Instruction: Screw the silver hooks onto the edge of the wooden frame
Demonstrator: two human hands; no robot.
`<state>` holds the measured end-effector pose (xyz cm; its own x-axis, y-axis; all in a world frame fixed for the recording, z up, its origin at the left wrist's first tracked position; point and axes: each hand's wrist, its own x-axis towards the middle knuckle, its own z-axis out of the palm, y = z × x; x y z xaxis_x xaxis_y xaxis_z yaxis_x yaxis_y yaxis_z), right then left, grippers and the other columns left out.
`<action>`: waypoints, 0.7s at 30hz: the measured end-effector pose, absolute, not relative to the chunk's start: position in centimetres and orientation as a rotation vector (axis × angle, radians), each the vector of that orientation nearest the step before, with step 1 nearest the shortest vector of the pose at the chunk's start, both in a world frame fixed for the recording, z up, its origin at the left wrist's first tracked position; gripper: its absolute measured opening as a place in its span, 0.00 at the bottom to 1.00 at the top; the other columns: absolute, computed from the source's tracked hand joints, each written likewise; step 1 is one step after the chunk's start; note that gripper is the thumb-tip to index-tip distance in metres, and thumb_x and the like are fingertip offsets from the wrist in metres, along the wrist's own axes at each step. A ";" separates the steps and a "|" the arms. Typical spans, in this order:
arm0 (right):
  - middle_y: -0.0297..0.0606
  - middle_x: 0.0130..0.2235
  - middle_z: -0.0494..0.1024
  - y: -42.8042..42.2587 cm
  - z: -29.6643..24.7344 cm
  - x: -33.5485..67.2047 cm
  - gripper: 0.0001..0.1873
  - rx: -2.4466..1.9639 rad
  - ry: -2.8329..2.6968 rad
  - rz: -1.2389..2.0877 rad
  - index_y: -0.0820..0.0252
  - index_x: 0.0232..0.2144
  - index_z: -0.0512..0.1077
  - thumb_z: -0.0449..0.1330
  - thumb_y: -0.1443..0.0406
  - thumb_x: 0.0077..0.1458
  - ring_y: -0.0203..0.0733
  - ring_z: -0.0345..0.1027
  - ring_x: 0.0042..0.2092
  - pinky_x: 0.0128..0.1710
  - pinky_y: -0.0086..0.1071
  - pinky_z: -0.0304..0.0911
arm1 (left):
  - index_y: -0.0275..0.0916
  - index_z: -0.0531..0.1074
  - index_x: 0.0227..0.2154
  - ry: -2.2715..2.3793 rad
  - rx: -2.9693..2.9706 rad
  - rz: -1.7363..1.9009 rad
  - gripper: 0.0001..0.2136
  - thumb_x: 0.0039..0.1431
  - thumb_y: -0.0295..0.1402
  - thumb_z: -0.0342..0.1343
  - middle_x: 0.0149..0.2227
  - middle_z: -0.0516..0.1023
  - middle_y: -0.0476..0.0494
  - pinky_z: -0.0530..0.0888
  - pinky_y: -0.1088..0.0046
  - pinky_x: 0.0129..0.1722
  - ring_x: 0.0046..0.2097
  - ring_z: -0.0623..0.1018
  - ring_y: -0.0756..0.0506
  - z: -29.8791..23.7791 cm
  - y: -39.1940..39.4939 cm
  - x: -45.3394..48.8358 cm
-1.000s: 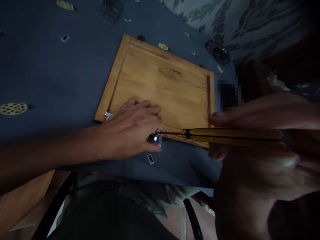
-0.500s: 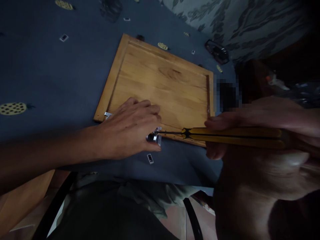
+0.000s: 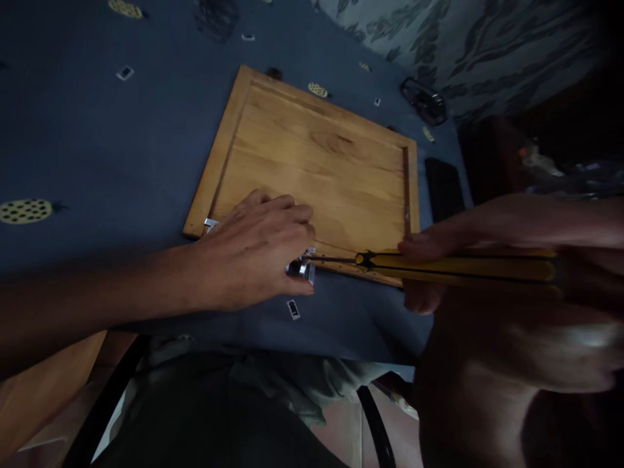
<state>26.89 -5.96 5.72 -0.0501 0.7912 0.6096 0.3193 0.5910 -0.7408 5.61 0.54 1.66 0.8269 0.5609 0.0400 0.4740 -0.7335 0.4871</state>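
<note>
A framed wooden panel [image 3: 312,153], like a small cabinet door, lies flat on the table. At its near edge sits a shiny metal hinge [image 3: 306,270], partly hidden by my left hand [image 3: 260,253]. The fingers of that hand curl over the panel, and its thumb presses against the hinge. My right hand [image 3: 487,227] is closed around a screwdriver [image 3: 463,268] with a yellow and black handle. Its thin shaft points left, and the tip meets the hinge, though the screw there is too small to make out. Another metal piece [image 3: 210,224] shows at the panel's near left corner.
A blue patterned tablecloth [image 3: 97,143] covers the table. Right of the panel lies a dark flat object [image 3: 443,188]. Further back are a dark glassy dish [image 3: 423,101] and a blurred dark object [image 3: 217,18]. A chair's black armrest [image 3: 375,426] shows below.
The screwdriver's handle has turned slightly in my right hand, with its tip still at the hinge. My left hand and the panel have not visibly moved.
</note>
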 end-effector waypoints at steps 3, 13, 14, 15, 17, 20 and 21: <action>0.33 0.44 0.87 -6.5 5.7 27.4 0.16 -1.055 -1.687 0.519 0.43 0.52 0.84 0.71 0.54 0.62 0.43 0.74 0.25 0.10 0.39 0.66 | 0.39 0.78 0.35 0.763 2.556 0.279 0.17 0.61 0.47 0.73 0.41 0.77 0.46 0.66 0.58 0.53 0.50 0.76 0.37 1.5 0.5 5.5; 0.32 0.34 0.84 -6.0 5.0 27.6 0.14 -1.019 -1.532 0.464 0.44 0.38 0.84 0.77 0.50 0.53 0.51 0.83 0.34 0.22 0.40 0.79 | 0.39 0.77 0.34 0.754 2.552 0.274 0.15 0.62 0.45 0.71 0.42 0.77 0.46 0.66 0.58 0.53 0.50 0.76 0.38 1.6 0.6 5.4; 0.33 0.34 0.84 -6.0 5.0 27.4 0.14 -1.024 -1.531 0.476 0.45 0.38 0.84 0.78 0.50 0.52 0.52 0.84 0.35 0.22 0.41 0.79 | 0.39 0.77 0.34 0.754 2.552 0.278 0.15 0.63 0.45 0.71 0.41 0.77 0.46 0.66 0.58 0.53 0.50 0.76 0.38 1.6 0.6 5.4; 0.33 0.34 0.84 -6.0 5.1 27.2 0.15 -1.033 -1.535 0.486 0.45 0.39 0.84 0.78 0.50 0.52 0.53 0.84 0.35 0.23 0.41 0.80 | 0.39 0.77 0.34 0.752 2.552 0.287 0.15 0.63 0.45 0.71 0.41 0.77 0.46 0.66 0.58 0.53 0.49 0.76 0.38 1.6 0.6 5.4; 0.34 0.34 0.84 -6.1 5.3 27.0 0.16 -1.050 -1.550 0.502 0.45 0.40 0.84 0.78 0.50 0.51 0.54 0.84 0.36 0.23 0.43 0.81 | 0.39 0.76 0.34 0.746 2.552 0.294 0.15 0.63 0.45 0.70 0.41 0.77 0.46 0.66 0.59 0.53 0.49 0.76 0.39 1.7 0.6 5.4; 0.35 0.34 0.84 -6.3 5.7 26.9 0.17 -1.081 -1.576 0.507 0.45 0.41 0.85 0.78 0.50 0.50 0.55 0.84 0.36 0.22 0.43 0.80 | 0.39 0.76 0.33 0.747 2.554 0.272 0.15 0.63 0.45 0.70 0.41 0.77 0.46 0.66 0.59 0.52 0.48 0.76 0.39 1.7 0.7 5.4; 0.37 0.35 0.85 -6.4 5.7 26.9 0.18 -1.093 -1.581 0.503 0.45 0.41 0.85 0.78 0.50 0.50 0.55 0.83 0.35 0.20 0.42 0.79 | 0.39 0.77 0.34 0.749 2.553 0.266 0.15 0.63 0.45 0.70 0.41 0.78 0.46 0.66 0.59 0.52 0.48 0.76 0.39 1.8 0.7 5.5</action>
<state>26.89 -6.41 5.74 0.0212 0.8464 0.5321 0.3832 0.4847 -0.7863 5.45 0.67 1.75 0.8329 0.5509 0.0535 0.4612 -0.7443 0.4830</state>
